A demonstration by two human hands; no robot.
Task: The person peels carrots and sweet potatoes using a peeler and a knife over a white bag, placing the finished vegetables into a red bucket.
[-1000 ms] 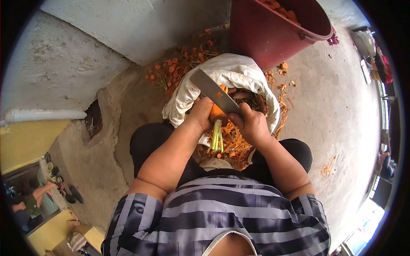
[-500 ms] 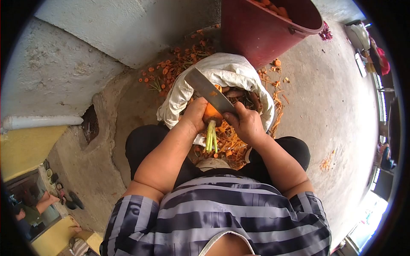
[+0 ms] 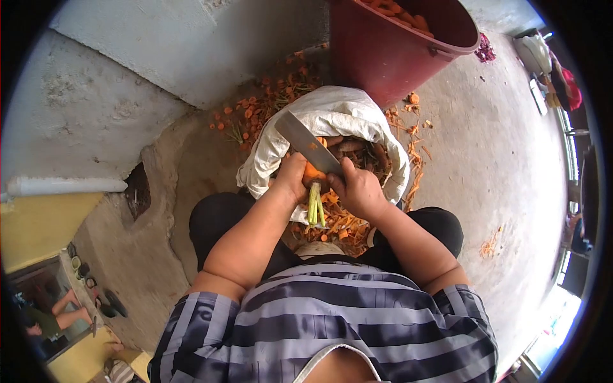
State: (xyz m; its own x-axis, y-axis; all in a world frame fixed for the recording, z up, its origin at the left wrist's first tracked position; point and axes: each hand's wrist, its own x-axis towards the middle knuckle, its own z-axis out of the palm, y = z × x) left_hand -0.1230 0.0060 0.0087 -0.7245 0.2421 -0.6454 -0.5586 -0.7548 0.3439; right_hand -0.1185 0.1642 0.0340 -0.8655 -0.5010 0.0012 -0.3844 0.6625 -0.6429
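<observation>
A carrot (image 3: 313, 173) with green stem stubs pointing towards my body is in my left hand (image 3: 293, 177), its fingers wrapped round it. My right hand (image 3: 363, 190) is closed on a broad-bladed knife (image 3: 306, 142), whose blade slants up to the left across the carrot. Both hands are over the near side of an open white sack (image 3: 348, 102) with a rolled rim. Unpeeled carrots (image 3: 350, 146) lie inside the sack. Orange peelings (image 3: 341, 220) are heaped below my hands, between my knees. The knife's handle is mostly hidden by my right hand.
A large red bucket (image 3: 396, 57) holding peeled carrots stands behind the sack. Carrot ends and peelings (image 3: 255, 108) are scattered on the floor beside it. A grey wall is at the left. Another person's legs (image 3: 70, 309) show in a doorway at the lower left.
The knife blade has shifted slightly down and left, and my right hand has moved a little to the left with it. In the doorway, the other person's legs have moved.
</observation>
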